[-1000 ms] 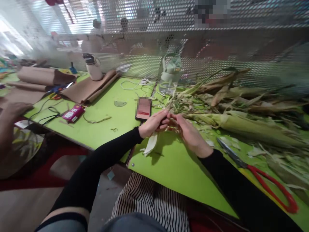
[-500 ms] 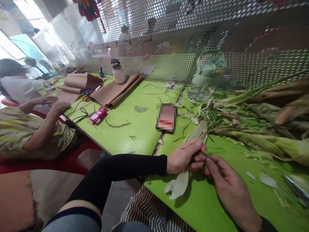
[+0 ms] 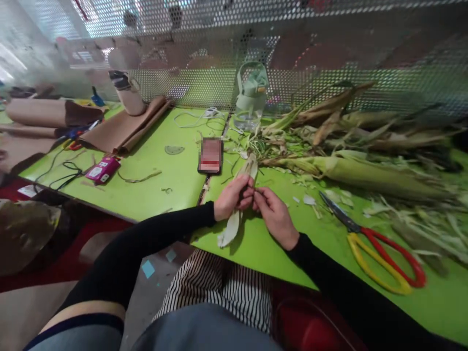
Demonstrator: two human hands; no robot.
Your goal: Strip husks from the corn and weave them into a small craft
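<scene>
While the left hand [image 3: 233, 196] grips a pale husk [image 3: 237, 204], the right hand [image 3: 272, 214] pinches its edge above the green surface [image 3: 263, 248].

A craft workshop: green worktables [image 3: 161, 185], perforated metal screen [image 3: 329, 53], corn husks [image 3: 351, 141], scissors [image 3: 380, 248], rolled paper [image 3: 120, 129].

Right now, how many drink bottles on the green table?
2. White bottle at back left beside the brown paper; clear green-lidded bottle at back centre, by the mesh screen. The husk pile could hide more.
</scene>
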